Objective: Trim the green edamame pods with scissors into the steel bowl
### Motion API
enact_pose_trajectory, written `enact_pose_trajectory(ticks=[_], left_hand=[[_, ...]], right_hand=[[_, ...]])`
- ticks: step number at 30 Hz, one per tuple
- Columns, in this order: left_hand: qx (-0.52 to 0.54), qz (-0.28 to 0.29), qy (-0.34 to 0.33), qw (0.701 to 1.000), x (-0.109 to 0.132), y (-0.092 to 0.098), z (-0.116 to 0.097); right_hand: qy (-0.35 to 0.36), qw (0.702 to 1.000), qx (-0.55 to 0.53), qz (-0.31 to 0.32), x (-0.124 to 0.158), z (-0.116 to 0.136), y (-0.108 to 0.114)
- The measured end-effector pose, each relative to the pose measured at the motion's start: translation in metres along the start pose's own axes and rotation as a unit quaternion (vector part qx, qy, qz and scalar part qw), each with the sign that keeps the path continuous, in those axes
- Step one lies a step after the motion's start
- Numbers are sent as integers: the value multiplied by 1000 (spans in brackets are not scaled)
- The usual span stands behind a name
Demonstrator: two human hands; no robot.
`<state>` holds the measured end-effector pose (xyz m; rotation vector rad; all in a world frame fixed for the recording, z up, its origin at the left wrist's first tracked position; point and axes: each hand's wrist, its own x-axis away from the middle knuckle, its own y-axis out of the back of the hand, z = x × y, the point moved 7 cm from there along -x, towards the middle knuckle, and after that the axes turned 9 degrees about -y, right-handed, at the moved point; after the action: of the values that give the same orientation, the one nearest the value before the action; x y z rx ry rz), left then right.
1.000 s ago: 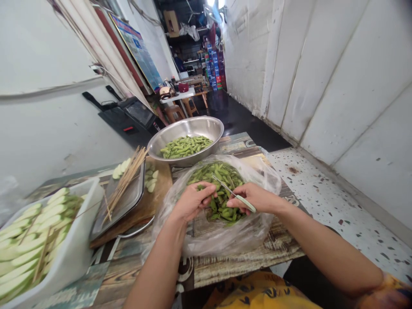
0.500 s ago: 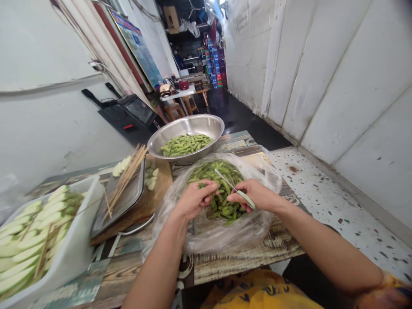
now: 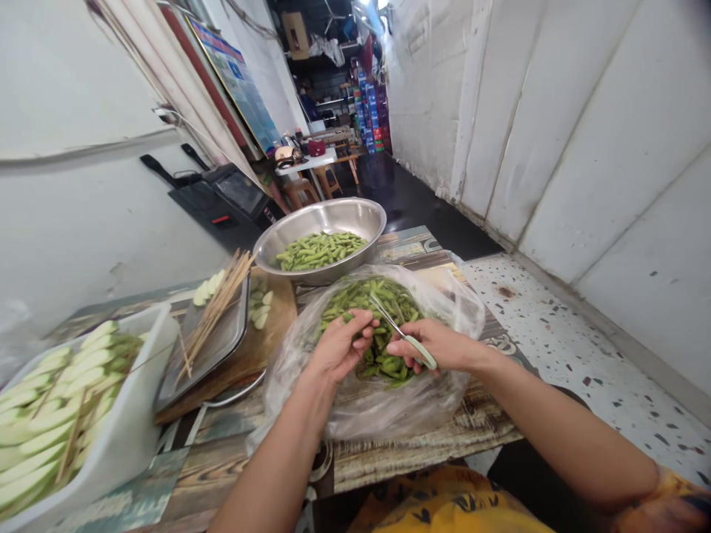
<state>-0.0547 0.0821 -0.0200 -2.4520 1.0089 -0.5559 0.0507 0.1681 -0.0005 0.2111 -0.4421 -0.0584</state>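
Observation:
A clear plastic bag [image 3: 300, 385] lies spread on the table, with a heap of green edamame pods [image 3: 389, 363] inside it. Over the heap, my left hand [image 3: 343, 342] is closed in a pinch on an edamame pod [image 3: 348, 317], mostly covered by the fingers. My right hand [image 3: 425, 344] grips scissors [image 3: 421, 351] with pale green handles; their slightly parted blades point up and left, close to my left fingertips. Behind the bag stands a wide steel bowl [image 3: 266, 252] with more pods [image 3: 322, 250] in it.
On the left, a white plastic tub [image 3: 149, 385] holds skewered pale green slices. Beside it, a metal tray [image 3: 216, 348] with bamboo skewers [image 3: 219, 311] rests on a wooden board [image 3: 283, 311]. A black machine [image 3: 222, 200] stands by the wall. The patterned table's [image 3: 422, 463] front edge is near me.
The scissor blades have parted a little, and my right hand has shifted slightly left. My left hand has turned slightly and stays pinched over the heap.

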Motion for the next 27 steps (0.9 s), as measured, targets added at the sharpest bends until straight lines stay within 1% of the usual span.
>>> enact_pose_trajectory(ticks=[2, 5, 7, 11, 14, 19, 21, 24, 27], left_hand=[[5, -10, -8, 1000, 1, -3, 0], [15, -9, -20, 1000, 4, -7, -2], [15, -5, -27, 1000, 5, -9, -3], [-24, 17, -26, 999, 6, -11, -3], [-45, 21, -25, 998, 8, -10, -2], [-55, 16, -26, 998, 7, -11, -1], [-48, 16, -23, 998, 6, -12, -2], [-15, -15, -42, 999, 12, -6, -10], [7, -78, -81, 994, 29, 11, -28]], right_hand=[[3, 1000, -1, -8, 0, 0, 1], [6, 1000, 1, -21, 1, 2, 4], [5, 1000, 6, -19, 2, 2, 4], [7, 1000, 14, -13, 4, 5, 3], [0, 1000, 17, -16, 4, 4, 3], [26, 999, 20, -43, -2, 0, 7], [23, 998, 19, -55, -6, -4, 9], [16, 997, -4, -75, -9, -7, 12], [25, 994, -44, -100, -9, -3, 17]])
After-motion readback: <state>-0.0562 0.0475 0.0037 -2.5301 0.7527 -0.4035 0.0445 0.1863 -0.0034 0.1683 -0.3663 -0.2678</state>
